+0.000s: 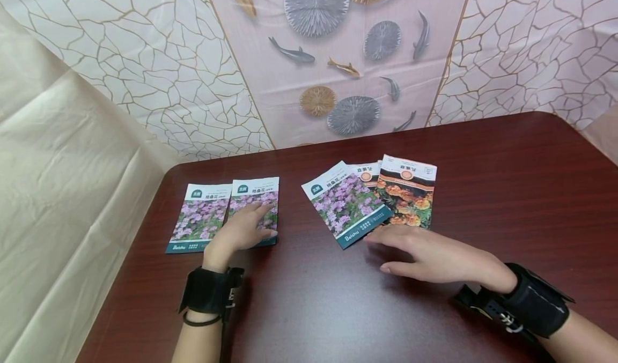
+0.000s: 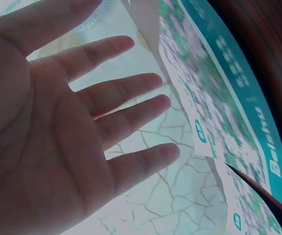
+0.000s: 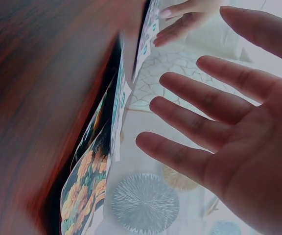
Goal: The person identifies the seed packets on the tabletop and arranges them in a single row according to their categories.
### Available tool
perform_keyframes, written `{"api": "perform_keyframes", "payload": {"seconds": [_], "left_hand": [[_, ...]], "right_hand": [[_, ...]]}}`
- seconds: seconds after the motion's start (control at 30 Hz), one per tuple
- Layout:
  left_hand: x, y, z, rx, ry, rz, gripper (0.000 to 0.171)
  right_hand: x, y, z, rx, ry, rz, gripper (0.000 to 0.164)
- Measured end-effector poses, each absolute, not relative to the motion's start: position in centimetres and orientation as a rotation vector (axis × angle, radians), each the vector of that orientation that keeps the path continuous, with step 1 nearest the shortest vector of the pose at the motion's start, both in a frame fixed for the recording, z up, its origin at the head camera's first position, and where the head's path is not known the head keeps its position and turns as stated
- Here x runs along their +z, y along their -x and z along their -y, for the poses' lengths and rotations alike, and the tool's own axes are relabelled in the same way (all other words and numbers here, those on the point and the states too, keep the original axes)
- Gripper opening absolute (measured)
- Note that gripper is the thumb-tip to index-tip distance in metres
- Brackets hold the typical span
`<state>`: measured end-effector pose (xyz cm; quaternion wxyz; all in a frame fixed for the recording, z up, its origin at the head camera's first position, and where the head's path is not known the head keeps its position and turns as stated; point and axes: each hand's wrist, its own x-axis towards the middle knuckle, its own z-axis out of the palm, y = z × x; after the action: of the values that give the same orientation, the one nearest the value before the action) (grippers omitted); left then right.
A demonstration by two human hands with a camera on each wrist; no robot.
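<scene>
Head view: we look down at table (image 1: 507, 191).
L hand (image 1: 238, 230): fingers straight & apart, over right one of 2 purple pkts (image 1: 245, 198).
R hand (image 1: 429, 251): fingers also apart, just beside 3rd purple pkt (image 1: 346, 204), which overlaps 2 orange pkts (image 1: 407, 191).

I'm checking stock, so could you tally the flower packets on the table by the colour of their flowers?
Purple-flower packets: 3
Orange-flower packets: 2, one partly covered
Total packets visible: 5
</scene>
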<state>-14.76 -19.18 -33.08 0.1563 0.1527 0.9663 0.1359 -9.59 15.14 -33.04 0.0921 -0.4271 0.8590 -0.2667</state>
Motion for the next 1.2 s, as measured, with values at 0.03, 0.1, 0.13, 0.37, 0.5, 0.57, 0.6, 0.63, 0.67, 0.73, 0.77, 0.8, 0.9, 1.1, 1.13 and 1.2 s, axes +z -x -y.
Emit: {"api": "perform_keyframes", "payload": {"seconds": [0.03,0.1,0.13,0.37,0.5,0.57,0.6,0.63,0.67,0.73,0.77,0.8,0.9,1.1,1.13,1.2], "left_hand": [[-33.0,14.7,18.9,0.395,-0.455,-2.770,0.060],[-33.0,14.5,18.5,0.399,-0.478,-2.774,0.060],[-33.0,14.4,18.2,0.402,-0.491,-2.774,0.060],[-33.1,13.8,16.4,0.386,-0.601,-2.770,0.058],[-33.2,13.5,15.5,0.381,-0.659,-2.753,0.056],[-33.2,13.3,15.1,0.379,-0.685,-2.742,0.054],[-33.3,13.2,14.9,0.384,-0.702,-2.735,0.053],[-33.3,13.2,14.8,0.386,-0.720,-2.725,0.053],[-33.3,13.1,14.6,0.388,-0.737,-2.713,0.052],[-33.3,12.9,14.2,0.389,-0.777,-2.700,0.051],[-33.3,12.8,14.0,0.393,-0.800,-2.693,0.051],[-33.4,12.7,13.8,0.401,-0.821,-2.684,0.050],[-33.4,12.4,13.3,0.409,-0.872,-2.664,0.050],[-33.6,11.8,12.2,0.402,-0.942,-2.599,0.049],[-33.6,11.7,12.1,0.394,-0.950,-2.589,0.049],[-33.7,11.5,11.8,0.378,-0.954,-2.574,0.050]], "right_hand": [[-33.0,9.6,-15.2,-0.797,1.272,-2.556,0.039],[-33.0,9.7,-15.2,-0.802,1.277,-2.567,0.039],[-33.0,9.7,-15.3,-0.804,1.275,-2.572,0.039],[-32.9,10.1,-15.4,-0.859,1.211,-2.621,0.041],[-33.0,10.4,-15.6,-0.906,1.169,-2.698,0.039],[-33.1,10.7,-15.7,-0.936,1.160,-2.735,0.038],[-33.2,10.8,-15.7,-0.957,1.153,-2.746,0.038],[-33.2,10.9,-15.8,-0.970,1.149,-2.759,0.038],[-33.3,11.1,-15.8,-0.984,1.142,-2.765,0.039],[-33.4,11.3,-16.0,-1.017,1.116,-2.763,0.039],[-33.5,11.4,-16.1,-1.036,1.101,-2.760,0.040],[-33.6,11.5,-16.2,-1.048,1.080,-2.759,0.040],[-33.7,11.8,-16.4,-1.083,1.026,-2.763,0.040],[-33.8,12.4,-16.7,-1.119,0.956,-2.776,0.038],[-33.8,12.5,-16.8,-1.131,0.943,-2.769,0.038],[-33.9,12.6,-17.0,-1.163,0.909,-2.751,0.038]]}}
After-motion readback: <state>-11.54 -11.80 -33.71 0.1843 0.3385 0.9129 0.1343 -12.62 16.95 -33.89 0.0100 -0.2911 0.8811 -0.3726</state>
